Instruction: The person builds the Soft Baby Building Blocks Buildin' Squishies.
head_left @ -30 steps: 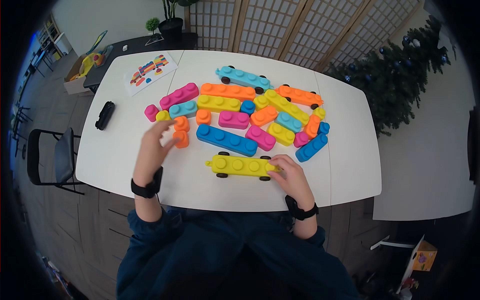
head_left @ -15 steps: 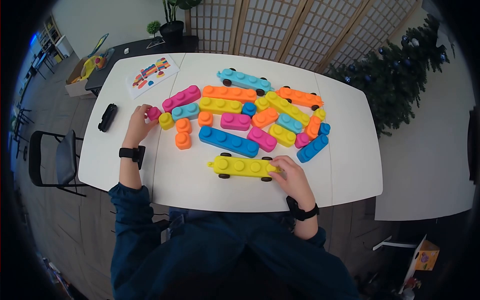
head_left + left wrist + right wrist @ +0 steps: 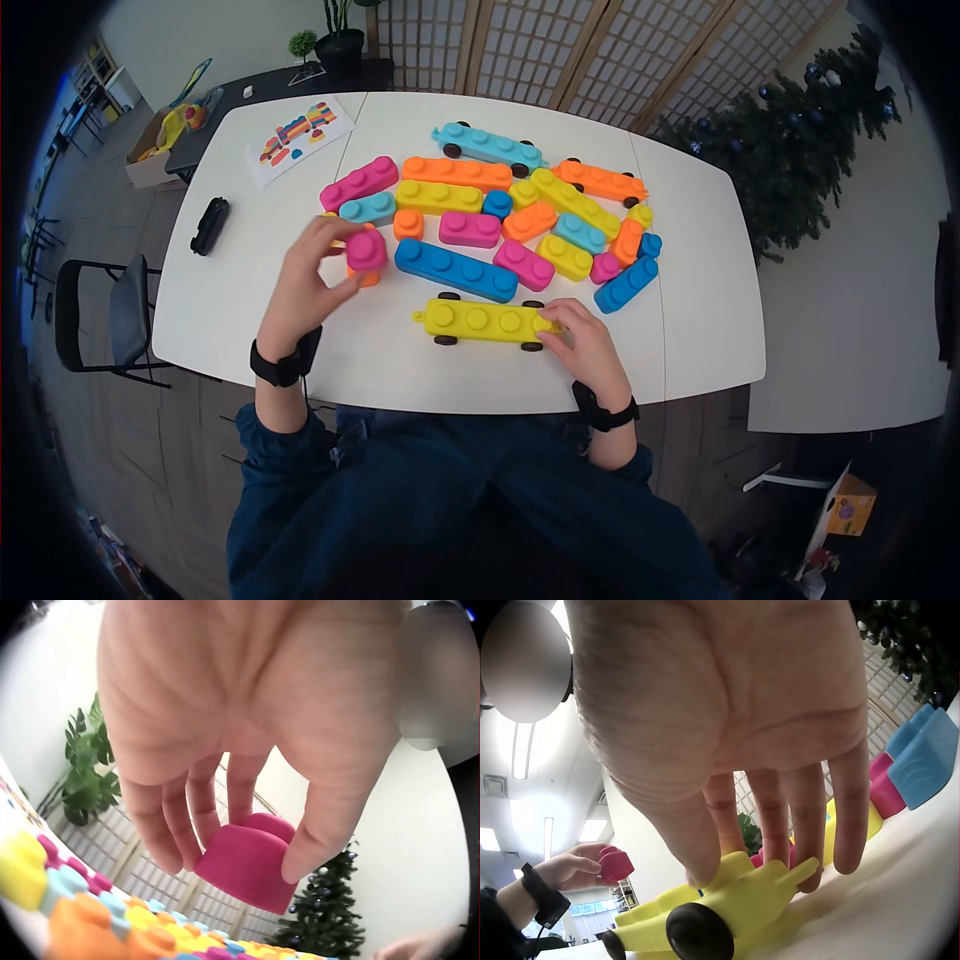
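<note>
Between thumb and fingers, my left hand [image 3: 308, 272] pinches a small magenta one-stud block [image 3: 366, 250], raised above the table. In the left wrist view the magenta block [image 3: 251, 862] is held off the table, its rounded stud turned away. Under it in the head view, an orange block [image 3: 370, 276] is mostly covered. My right hand [image 3: 588, 345] grips the right end of a yellow wheeled base [image 3: 480, 321] with black wheels, which stands on the table. The right wrist view has the thumb and fingers around the end of the yellow base [image 3: 742, 907].
Several loose blocks lie beyond the hands, including a long blue block [image 3: 455, 270]. Behind them stand a light blue wheeled base [image 3: 490, 147] and an orange one [image 3: 600, 182]. A picture sheet [image 3: 297, 137] and a black case [image 3: 210, 226] are at the left.
My left hand reached to the far-left magenta block, took hold of it, lifted it and brought it back to the right. The right hand has stayed on the yellow wheeled base.
</note>
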